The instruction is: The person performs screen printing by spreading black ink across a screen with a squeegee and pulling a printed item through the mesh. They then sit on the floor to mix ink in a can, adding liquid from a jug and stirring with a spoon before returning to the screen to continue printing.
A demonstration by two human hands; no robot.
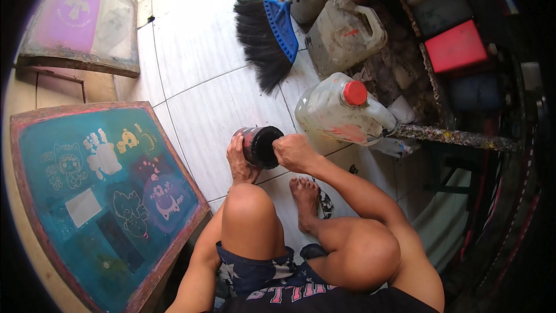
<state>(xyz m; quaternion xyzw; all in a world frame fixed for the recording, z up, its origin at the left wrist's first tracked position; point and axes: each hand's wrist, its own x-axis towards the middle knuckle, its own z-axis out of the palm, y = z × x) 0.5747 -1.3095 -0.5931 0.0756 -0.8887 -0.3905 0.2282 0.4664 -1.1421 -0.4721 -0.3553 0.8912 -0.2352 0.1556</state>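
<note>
A short round can with a reddish, dark-smeared side is tilted above the tiled floor, its black mouth turned toward me. My left hand is wrapped around its left side and holds it. At the right edge of the mouth, my right hand is closed with its fingertips at the rim. Whatever those fingers hold is hidden against the black inside. The can and both hands are just beyond my raised left knee, and my bare foot rests on the tiles.
A teal printing screen leans at left, with a purple-and-clear one behind it. Two red-capped jugs stand at right. A blue-headed broom touches the floor ahead. A paint-crusted bar and a cluttered shelf run along the right.
</note>
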